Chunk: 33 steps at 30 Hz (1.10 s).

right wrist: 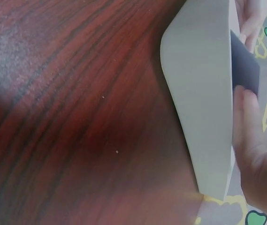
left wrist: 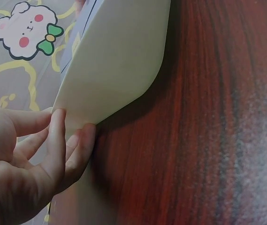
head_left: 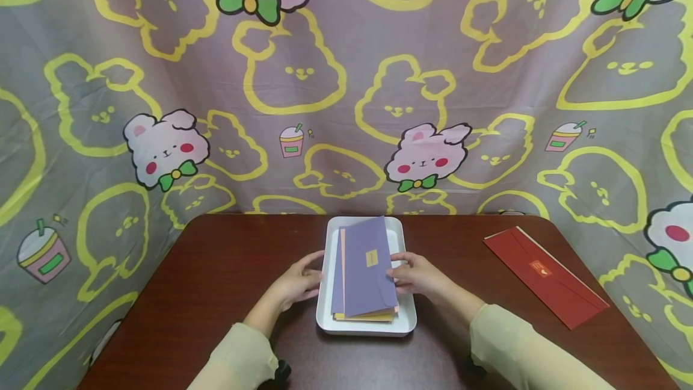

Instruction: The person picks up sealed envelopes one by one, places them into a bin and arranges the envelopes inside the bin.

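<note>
A white tray (head_left: 366,328) lies on the table with a stack of envelopes in it. The top envelope is purple (head_left: 368,287) with a small yellow label; peach and yellow edges show beneath it. At the tray's left side, my left hand (head_left: 296,281) holds the rim, its fingertips against the outer wall in the left wrist view. My right hand (head_left: 423,275) reaches over the opposite rim, and its fingertips touch the right edge of the envelope stack. In the right wrist view, fairly straight fingers (right wrist: 246,112) lie just inside the tray's rim; part of that hand is cut off.
A red envelope (head_left: 544,275) with a small orange label lies slantwise on the right of the brown table (head_left: 238,257), a pale edge showing under it. A patterned curtain (head_left: 346,101) hangs behind the table and along its sides.
</note>
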### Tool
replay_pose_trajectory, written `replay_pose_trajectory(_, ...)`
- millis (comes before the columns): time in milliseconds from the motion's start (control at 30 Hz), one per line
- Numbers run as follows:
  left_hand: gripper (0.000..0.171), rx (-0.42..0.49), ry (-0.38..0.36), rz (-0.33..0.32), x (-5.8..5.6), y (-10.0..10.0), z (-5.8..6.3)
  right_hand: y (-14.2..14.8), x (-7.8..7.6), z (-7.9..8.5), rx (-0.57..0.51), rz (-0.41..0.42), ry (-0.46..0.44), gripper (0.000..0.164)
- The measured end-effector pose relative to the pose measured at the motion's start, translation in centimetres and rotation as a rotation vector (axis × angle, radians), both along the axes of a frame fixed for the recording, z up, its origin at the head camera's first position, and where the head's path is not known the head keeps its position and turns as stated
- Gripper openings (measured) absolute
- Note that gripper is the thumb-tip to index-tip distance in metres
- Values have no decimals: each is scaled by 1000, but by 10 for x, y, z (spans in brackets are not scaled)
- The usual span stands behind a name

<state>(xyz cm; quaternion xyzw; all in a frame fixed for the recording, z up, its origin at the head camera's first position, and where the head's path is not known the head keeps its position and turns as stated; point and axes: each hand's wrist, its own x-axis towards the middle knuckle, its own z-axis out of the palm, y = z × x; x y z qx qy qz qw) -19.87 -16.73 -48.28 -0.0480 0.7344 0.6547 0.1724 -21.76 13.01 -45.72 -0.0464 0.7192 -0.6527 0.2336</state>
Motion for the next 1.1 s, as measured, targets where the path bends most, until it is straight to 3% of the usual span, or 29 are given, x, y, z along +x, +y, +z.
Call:
replay_pose_trajectory(500,59,13,13,-1,1,0,1,15,-4,15,6,146,-7,55)
replay_pose_trajectory(833,59,-2,-2,1,1,0,-1,19,-9,12,49,118,32,52)
replay_pose_trajectory(1100,60,-1,14,-11,0,-1,-1,32,-16,25,122,84,130,43)
